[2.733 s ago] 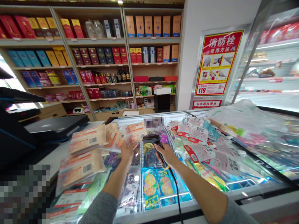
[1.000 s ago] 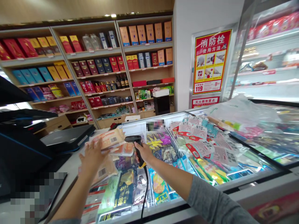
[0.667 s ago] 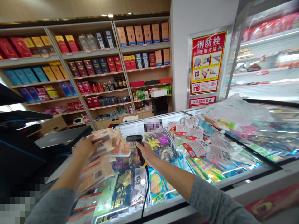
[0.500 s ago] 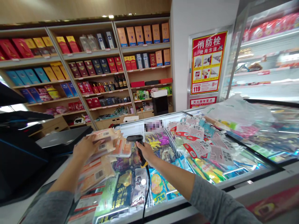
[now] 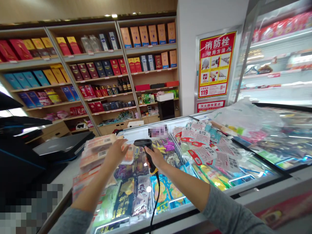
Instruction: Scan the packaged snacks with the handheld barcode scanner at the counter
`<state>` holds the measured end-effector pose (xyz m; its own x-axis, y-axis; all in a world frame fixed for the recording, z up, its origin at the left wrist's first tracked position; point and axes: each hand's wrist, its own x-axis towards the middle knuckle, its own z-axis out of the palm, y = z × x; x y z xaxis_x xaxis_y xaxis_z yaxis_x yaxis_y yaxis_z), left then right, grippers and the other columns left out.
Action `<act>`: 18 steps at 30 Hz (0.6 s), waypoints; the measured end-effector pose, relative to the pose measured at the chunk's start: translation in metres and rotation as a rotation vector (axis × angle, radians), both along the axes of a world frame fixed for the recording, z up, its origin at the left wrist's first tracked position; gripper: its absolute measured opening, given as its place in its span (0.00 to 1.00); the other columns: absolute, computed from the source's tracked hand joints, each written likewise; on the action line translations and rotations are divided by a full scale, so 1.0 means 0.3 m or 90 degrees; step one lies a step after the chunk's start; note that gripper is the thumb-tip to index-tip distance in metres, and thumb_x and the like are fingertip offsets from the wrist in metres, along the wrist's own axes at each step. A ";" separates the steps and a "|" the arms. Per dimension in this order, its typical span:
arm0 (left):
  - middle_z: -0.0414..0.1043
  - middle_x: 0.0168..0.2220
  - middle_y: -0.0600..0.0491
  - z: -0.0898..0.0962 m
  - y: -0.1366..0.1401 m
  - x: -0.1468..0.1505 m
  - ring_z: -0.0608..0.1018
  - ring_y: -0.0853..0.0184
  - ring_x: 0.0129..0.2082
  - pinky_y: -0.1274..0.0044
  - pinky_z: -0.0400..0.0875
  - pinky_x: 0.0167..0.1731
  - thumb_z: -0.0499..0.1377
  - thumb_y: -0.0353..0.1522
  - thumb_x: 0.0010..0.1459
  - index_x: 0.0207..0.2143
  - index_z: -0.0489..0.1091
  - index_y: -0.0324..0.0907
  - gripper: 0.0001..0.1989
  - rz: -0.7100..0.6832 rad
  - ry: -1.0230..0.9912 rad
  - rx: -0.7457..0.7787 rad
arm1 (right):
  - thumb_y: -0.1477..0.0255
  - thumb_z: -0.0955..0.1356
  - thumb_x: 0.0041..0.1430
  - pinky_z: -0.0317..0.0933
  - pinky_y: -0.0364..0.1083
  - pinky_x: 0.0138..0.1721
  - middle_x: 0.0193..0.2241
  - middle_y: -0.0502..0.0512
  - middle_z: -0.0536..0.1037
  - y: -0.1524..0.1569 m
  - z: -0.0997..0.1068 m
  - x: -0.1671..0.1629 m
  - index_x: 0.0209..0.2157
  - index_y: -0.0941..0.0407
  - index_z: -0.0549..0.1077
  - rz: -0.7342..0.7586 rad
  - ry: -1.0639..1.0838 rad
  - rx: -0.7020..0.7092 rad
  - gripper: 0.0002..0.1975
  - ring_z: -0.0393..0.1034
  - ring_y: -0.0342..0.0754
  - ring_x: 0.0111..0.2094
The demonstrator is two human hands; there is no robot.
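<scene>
My right hand (image 5: 155,158) is wrapped round the handle of a black and yellow barcode scanner (image 5: 143,143), whose head points left. Its black cable hangs down over the freezer. My left hand (image 5: 118,150) is over the freezer's left part, fingers stretched out and apart, holding nothing that I can see. Just beyond its fingertips lies a clear packet with orange contents (image 5: 129,155). To its left are several stacked clear packets with orange and white labels (image 5: 94,156), partly covered by my forearm.
A glass-topped freezer (image 5: 181,211) full of bright packets spans the front. Red-and-white packets (image 5: 202,152) and a clear plastic bag (image 5: 246,117) lie on its right. Black counter equipment (image 5: 62,146) stands left. Behind are shelves of boxes (image 5: 104,68) and a red poster (image 5: 216,65).
My left hand has let go of the stacked packets and moved right, towards the scanner. The scanner in my right hand has shifted slightly to the right in view.
</scene>
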<state>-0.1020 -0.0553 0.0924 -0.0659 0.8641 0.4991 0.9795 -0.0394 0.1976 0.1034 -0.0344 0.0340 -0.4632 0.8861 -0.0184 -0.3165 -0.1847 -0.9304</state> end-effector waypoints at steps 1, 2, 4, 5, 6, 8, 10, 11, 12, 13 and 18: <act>0.81 0.49 0.44 -0.012 0.025 0.051 0.81 0.54 0.51 0.65 0.73 0.55 0.53 0.39 0.60 0.45 0.78 0.43 0.18 -0.022 -0.033 -0.036 | 0.50 0.71 0.55 0.54 0.41 0.13 0.14 0.41 0.68 0.011 -0.003 0.041 0.29 0.52 0.63 -0.015 -0.003 0.012 0.21 0.59 0.40 0.11; 0.83 0.45 0.46 -0.025 0.051 0.105 0.82 0.55 0.47 0.66 0.74 0.51 0.53 0.38 0.59 0.43 0.79 0.44 0.18 -0.041 -0.065 -0.070 | 0.50 0.71 0.55 0.54 0.41 0.13 0.15 0.41 0.68 0.024 -0.006 0.087 0.30 0.52 0.64 -0.035 -0.008 0.023 0.21 0.59 0.40 0.11; 0.84 0.41 0.48 -0.053 0.106 0.221 0.83 0.56 0.43 0.69 0.76 0.47 0.53 0.38 0.59 0.38 0.81 0.45 0.17 -0.083 -0.125 -0.123 | 0.50 0.71 0.53 0.54 0.41 0.13 0.15 0.42 0.69 0.054 -0.015 0.196 0.29 0.53 0.64 -0.088 -0.027 0.040 0.22 0.60 0.41 0.11; 0.85 0.39 0.49 -0.067 0.134 0.281 0.84 0.56 0.43 0.69 0.76 0.47 0.53 0.38 0.59 0.36 0.81 0.45 0.16 -0.105 -0.151 -0.138 | 0.50 0.71 0.53 0.54 0.41 0.13 0.15 0.42 0.69 0.070 -0.020 0.257 0.28 0.53 0.64 -0.121 -0.036 0.051 0.22 0.60 0.40 0.12; 0.85 0.39 0.49 -0.081 0.162 0.343 0.84 0.55 0.43 0.70 0.75 0.46 0.54 0.37 0.58 0.35 0.81 0.46 0.15 -0.126 -0.174 -0.149 | 0.49 0.71 0.53 0.54 0.41 0.13 0.15 0.43 0.69 0.087 -0.025 0.321 0.28 0.53 0.64 -0.155 -0.043 0.062 0.22 0.60 0.40 0.12; 0.85 0.37 0.50 -0.107 0.221 0.468 0.84 0.55 0.42 0.71 0.75 0.46 0.56 0.36 0.57 0.32 0.82 0.46 0.13 -0.166 -0.219 -0.173 | 0.48 0.71 0.52 0.54 0.41 0.13 0.15 0.44 0.68 0.123 -0.033 0.458 0.26 0.53 0.64 -0.230 -0.050 0.080 0.23 0.60 0.40 0.12; 0.84 0.35 0.50 -0.127 0.283 0.594 0.84 0.56 0.40 0.72 0.75 0.45 0.58 0.33 0.55 0.30 0.82 0.46 0.11 -0.206 -0.255 -0.193 | 0.48 0.71 0.51 0.54 0.42 0.12 0.15 0.44 0.68 0.160 -0.040 0.598 0.25 0.53 0.64 -0.316 -0.054 0.080 0.24 0.61 0.41 0.12; 0.84 0.34 0.50 -0.135 0.314 0.658 0.84 0.56 0.39 0.72 0.75 0.44 0.59 0.31 0.55 0.30 0.82 0.45 0.10 -0.230 -0.271 -0.200 | 0.47 0.71 0.50 0.54 0.42 0.12 0.15 0.44 0.68 0.179 -0.043 0.667 0.25 0.52 0.64 -0.358 -0.052 0.073 0.24 0.60 0.41 0.12; 0.84 0.33 0.50 -0.140 0.345 0.722 0.84 0.57 0.38 0.72 0.75 0.44 0.60 0.30 0.54 0.29 0.82 0.45 0.10 -0.257 -0.289 -0.207 | 0.48 0.72 0.49 0.54 0.42 0.11 0.14 0.44 0.67 0.197 -0.048 0.735 0.24 0.52 0.64 -0.404 -0.052 0.063 0.24 0.60 0.41 0.11; 0.84 0.33 0.50 -0.144 0.377 0.788 0.84 0.57 0.38 0.71 0.75 0.44 0.60 0.28 0.53 0.28 0.82 0.45 0.09 -0.281 -0.318 -0.215 | 0.48 0.72 0.49 0.54 0.41 0.11 0.14 0.44 0.67 0.214 -0.053 0.800 0.24 0.52 0.64 -0.452 -0.052 0.065 0.24 0.60 0.41 0.11; 0.80 0.29 0.49 -0.157 0.535 1.133 0.82 0.60 0.35 0.70 0.76 0.43 0.63 0.23 0.51 0.27 0.79 0.41 0.07 -0.320 -0.522 -0.271 | 0.48 0.71 0.52 0.54 0.43 0.11 0.12 0.45 0.66 0.288 -0.105 1.056 0.24 0.52 0.64 -0.593 -0.025 0.042 0.23 0.60 0.43 0.11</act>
